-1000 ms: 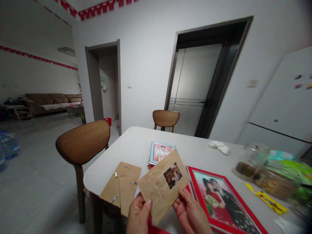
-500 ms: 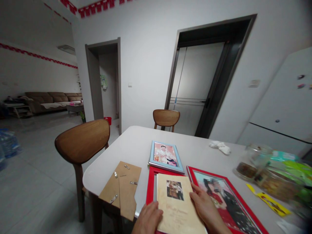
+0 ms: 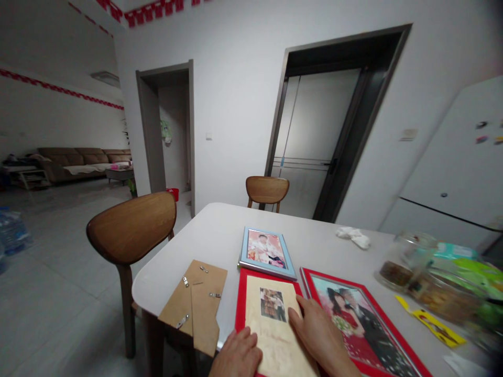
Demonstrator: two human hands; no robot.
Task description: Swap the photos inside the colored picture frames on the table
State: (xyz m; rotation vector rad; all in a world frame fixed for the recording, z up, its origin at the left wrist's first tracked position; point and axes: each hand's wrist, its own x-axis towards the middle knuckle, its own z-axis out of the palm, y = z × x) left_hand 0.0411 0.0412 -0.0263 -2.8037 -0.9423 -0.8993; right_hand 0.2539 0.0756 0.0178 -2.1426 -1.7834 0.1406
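A cream sheet point(image 3: 271, 335) with a small printed photo lies inside a red frame point(image 3: 241, 298) at the near edge of the table. My left hand point(image 3: 238, 353) rests on the frame's lower left side, fingers apart and touching the sheet's edge. Across the sheet's right edge lies my right hand point(image 3: 318, 332), its fingers spread. A blue frame point(image 3: 288, 259) with a portrait sits just beyond. To the right is a larger red frame point(image 3: 377, 301) holding a picture of a couple. The brown backing board point(image 3: 206, 314) with metal clips lies at the left.
Glass jars point(image 3: 396, 272), a yellow packet point(image 3: 438, 327) and green and teal packages stand at the right. A crumpled tissue point(image 3: 353, 237) lies further back on the white table point(image 3: 212, 225). Wooden chairs point(image 3: 137, 225) stand at the left and far sides.
The cream sheet has shifted left and now sits within the red frame, covering the gap seen along its left side. My right hand has moved left with it.
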